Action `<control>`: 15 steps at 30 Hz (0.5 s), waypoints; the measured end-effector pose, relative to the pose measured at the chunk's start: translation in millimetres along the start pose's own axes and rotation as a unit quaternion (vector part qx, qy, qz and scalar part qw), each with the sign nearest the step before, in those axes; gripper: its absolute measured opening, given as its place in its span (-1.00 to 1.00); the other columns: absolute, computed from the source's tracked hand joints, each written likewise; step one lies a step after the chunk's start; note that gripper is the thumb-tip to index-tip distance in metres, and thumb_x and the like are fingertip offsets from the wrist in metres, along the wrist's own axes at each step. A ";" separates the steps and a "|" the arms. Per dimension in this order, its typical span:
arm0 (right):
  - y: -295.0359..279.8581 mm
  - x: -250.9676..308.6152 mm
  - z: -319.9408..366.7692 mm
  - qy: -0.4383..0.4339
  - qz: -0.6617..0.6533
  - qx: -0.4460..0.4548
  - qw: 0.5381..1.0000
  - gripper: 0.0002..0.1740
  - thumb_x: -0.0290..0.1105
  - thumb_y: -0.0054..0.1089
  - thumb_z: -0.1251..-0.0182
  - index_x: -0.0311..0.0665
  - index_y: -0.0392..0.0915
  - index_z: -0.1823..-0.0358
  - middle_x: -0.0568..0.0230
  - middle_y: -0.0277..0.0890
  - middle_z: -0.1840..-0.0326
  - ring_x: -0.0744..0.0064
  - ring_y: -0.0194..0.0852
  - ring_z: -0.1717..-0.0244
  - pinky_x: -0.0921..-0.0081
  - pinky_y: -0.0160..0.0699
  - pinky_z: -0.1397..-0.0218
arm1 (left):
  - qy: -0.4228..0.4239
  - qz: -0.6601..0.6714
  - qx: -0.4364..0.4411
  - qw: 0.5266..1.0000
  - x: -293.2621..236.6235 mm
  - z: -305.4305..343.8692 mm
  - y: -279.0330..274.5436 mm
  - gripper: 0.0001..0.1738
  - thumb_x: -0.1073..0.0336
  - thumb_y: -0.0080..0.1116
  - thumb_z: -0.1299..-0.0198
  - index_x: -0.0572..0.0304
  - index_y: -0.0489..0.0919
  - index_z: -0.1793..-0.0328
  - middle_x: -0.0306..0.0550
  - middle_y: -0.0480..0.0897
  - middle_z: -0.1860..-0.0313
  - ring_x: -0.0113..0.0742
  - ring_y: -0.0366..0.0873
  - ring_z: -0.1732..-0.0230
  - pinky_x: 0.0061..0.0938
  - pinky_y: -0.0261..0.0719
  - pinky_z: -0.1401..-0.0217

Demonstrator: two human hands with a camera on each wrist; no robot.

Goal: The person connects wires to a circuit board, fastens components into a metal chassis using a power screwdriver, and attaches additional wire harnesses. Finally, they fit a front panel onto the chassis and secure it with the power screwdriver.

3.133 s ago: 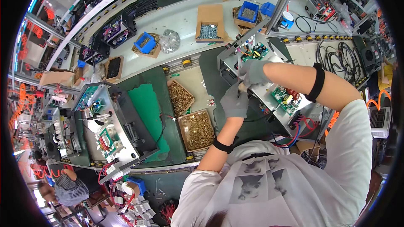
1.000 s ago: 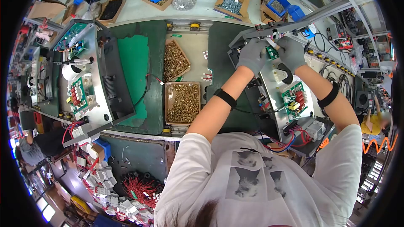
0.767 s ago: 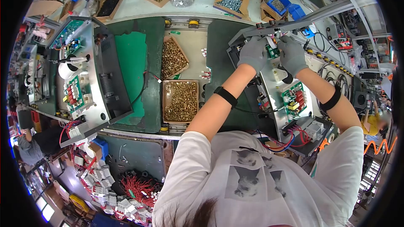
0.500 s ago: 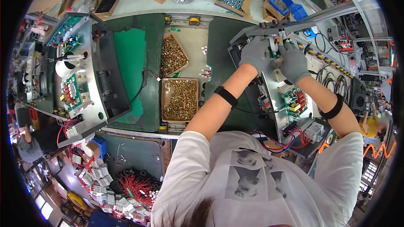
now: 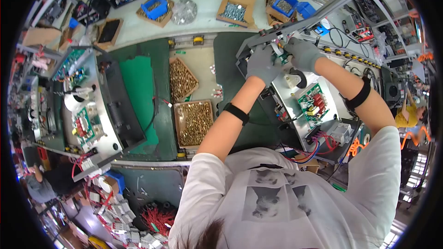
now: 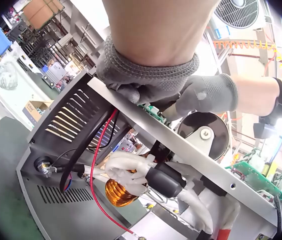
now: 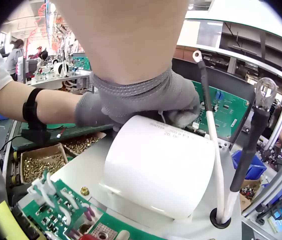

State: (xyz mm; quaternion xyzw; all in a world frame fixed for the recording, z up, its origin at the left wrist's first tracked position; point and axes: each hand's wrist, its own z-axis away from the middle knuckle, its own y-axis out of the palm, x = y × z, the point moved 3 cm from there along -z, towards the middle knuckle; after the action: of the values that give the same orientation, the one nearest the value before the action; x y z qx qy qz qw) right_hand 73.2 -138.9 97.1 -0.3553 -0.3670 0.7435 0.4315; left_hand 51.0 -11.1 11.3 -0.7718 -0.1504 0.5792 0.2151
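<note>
In the head view both gloved hands, the left (image 5: 263,63) and the right (image 5: 304,54), work close together at the far end of an open metal chassis (image 5: 290,93). A small green board (image 5: 281,59) shows between them. The left wrist view has the left hand (image 6: 143,75) bent over the metal plate's edge (image 6: 183,147), with the right hand (image 6: 208,95) beside it. Behind a white cylinder (image 7: 158,167) in the right wrist view, the right hand (image 7: 146,102) has bent fingers. Whatever either hand grips is hidden.
Boxes of brass-coloured fasteners (image 5: 194,122) lie left of the chassis. Another open chassis (image 5: 110,106) stands at the far left. Beyond are a carton of screws (image 5: 234,13) and blue bins (image 5: 284,3). Two upright cables (image 7: 216,150) rise near the right hand.
Compared with the earliest view, both hands have moved from the chassis's left side to its far end. Since half a second ago, the right fingers have bent more and the head view has shifted.
</note>
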 end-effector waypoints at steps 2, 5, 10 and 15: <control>-19.3 -9.9 22.2 0.016 -0.042 -0.048 0.998 -0.40 -0.27 0.07 -0.16 -0.14 0.34 -0.30 0.06 0.37 -0.13 0.07 0.43 -0.10 0.23 0.44 -0.13 | -0.035 0.037 -0.013 0.999 -5.3 0.2 -5.8 -0.59 0.23 0.31 0.06 0.09 0.58 0.02 0.10 0.55 0.04 0.01 0.58 0.17 -0.26 0.54 0.03; -51.4 -24.2 70.9 0.023 -0.109 -0.109 0.988 -0.41 -0.26 0.04 -0.20 -0.09 0.33 -0.32 0.03 0.35 -0.16 0.06 0.44 -0.09 0.22 0.43 -0.14 | -0.118 0.143 -0.021 0.982 11.6 -13.2 16.6 -0.63 0.20 0.34 0.07 0.09 0.62 0.09 0.08 0.62 0.17 -0.01 0.60 0.18 -0.26 0.53 0.03; -95.0 -54.0 171.6 -0.008 -0.187 -0.195 0.963 -0.42 -0.14 0.03 -0.26 -0.05 0.32 -0.33 0.00 0.39 -0.09 0.05 0.44 0.06 0.24 0.40 -0.05 | -0.089 0.011 -0.098 0.991 -13.7 -3.9 -4.6 -0.72 0.12 0.22 -0.08 0.09 0.63 0.15 0.02 0.66 0.23 0.02 0.60 0.18 -0.21 0.52 0.13; -86.2 -57.6 273.6 0.069 -0.236 -0.273 0.930 -0.41 -0.13 0.07 -0.26 -0.11 0.34 -0.31 0.02 0.42 0.05 0.05 0.41 0.08 0.27 0.37 -0.02 | -0.248 -0.076 -0.116 0.959 -9.2 3.4 -6.0 -0.65 0.00 0.12 -0.14 0.11 0.62 0.21 0.01 0.65 0.24 0.03 0.59 0.18 -0.20 0.52 0.12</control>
State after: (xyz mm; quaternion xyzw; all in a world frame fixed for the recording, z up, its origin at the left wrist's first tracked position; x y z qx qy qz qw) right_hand -103.6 -225.4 313.6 -0.4128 -0.5983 0.4651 0.5053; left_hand 45.2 -9.8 21.1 -0.6099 -0.3230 0.7130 0.1237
